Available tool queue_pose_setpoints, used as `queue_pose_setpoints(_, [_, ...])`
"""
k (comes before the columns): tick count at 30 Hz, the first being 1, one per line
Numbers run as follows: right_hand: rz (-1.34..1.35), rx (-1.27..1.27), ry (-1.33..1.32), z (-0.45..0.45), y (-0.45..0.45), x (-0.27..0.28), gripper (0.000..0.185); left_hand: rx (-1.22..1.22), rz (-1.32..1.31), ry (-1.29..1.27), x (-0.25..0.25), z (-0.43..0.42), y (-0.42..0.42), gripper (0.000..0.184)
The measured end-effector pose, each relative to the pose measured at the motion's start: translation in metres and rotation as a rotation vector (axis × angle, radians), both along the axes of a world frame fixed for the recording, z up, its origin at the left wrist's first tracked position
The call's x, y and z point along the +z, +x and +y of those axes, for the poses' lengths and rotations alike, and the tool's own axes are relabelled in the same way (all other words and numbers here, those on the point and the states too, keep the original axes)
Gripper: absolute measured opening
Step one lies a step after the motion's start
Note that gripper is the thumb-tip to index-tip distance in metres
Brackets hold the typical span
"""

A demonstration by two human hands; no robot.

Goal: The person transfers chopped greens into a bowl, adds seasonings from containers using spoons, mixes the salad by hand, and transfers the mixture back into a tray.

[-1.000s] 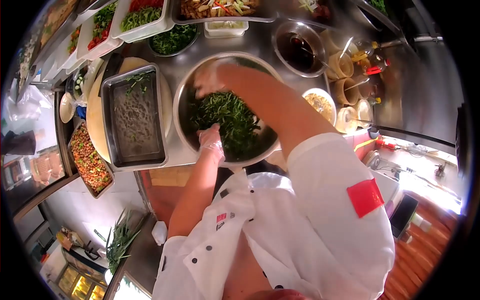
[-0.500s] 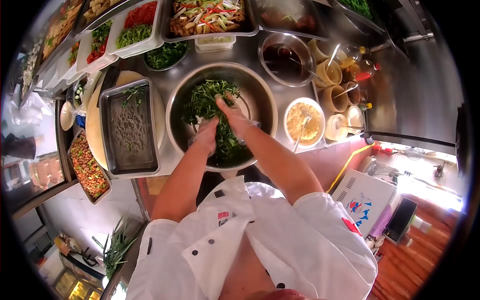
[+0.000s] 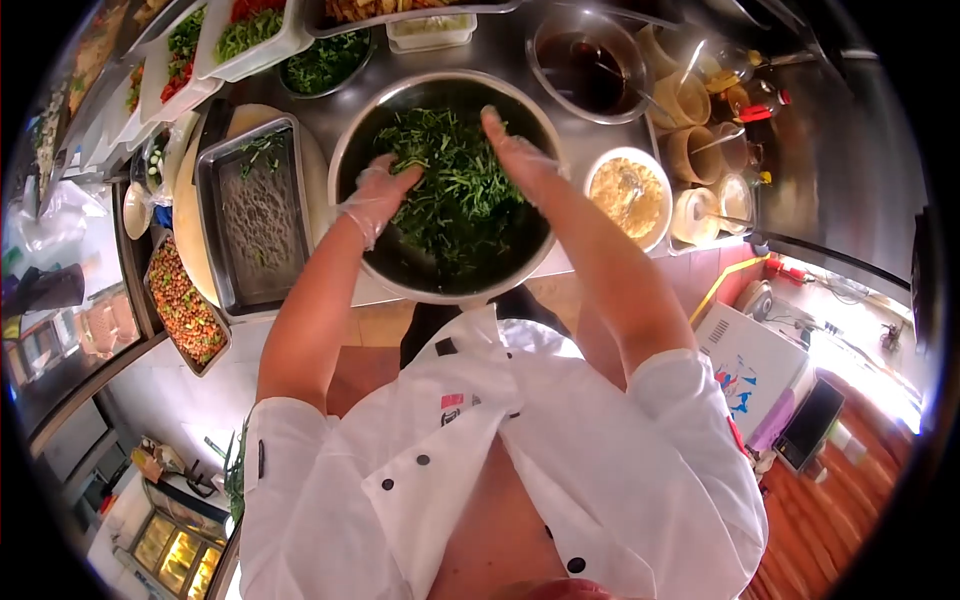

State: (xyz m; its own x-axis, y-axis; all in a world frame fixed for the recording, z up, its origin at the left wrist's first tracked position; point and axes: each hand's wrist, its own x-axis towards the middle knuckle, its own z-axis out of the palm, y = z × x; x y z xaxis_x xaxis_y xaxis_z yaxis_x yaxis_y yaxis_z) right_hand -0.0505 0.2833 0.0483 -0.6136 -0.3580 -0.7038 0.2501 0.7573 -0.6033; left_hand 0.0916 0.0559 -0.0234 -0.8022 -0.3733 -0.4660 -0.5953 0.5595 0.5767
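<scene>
Chopped leafy greens lie spread loosely in a large steel mixing bowl. Over the bowl's left side is my left hand, in a clear plastic glove, with thumb and fingers apart at the edge of the greens. My right hand, also gloved, is at the bowl's right side, its fingers stretched out beside the greens. Neither hand shows a clump held in it. To the left, a rectangular metal tray with a few green scraps sits on a round board.
A steel bowl of dark sauce and a white bowl of pale minced food stand to the right, beside seasoning tubs. Bowls of greens and containers of cut vegetables line the back. A peanut tray is at left.
My hands were close together with greens between them; now they are apart, left and right. The greens have dropped and spread across the bowl. The camera view has shifted.
</scene>
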Motion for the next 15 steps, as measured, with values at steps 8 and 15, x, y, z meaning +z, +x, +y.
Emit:
queue_pose_setpoints(8, [-0.301, -0.213, -0.371, -0.053, 0.019, -0.077, 0.111, 0.54, -0.087, 0.476, 0.006, 0.056, -0.053, 0.094])
queue_pose_setpoints(15, [-0.014, 0.043, -0.071, -0.029, 0.012, -0.036, 0.102, 0.381, -0.022, 0.221, 0.022, 0.037, -0.045, 0.071])
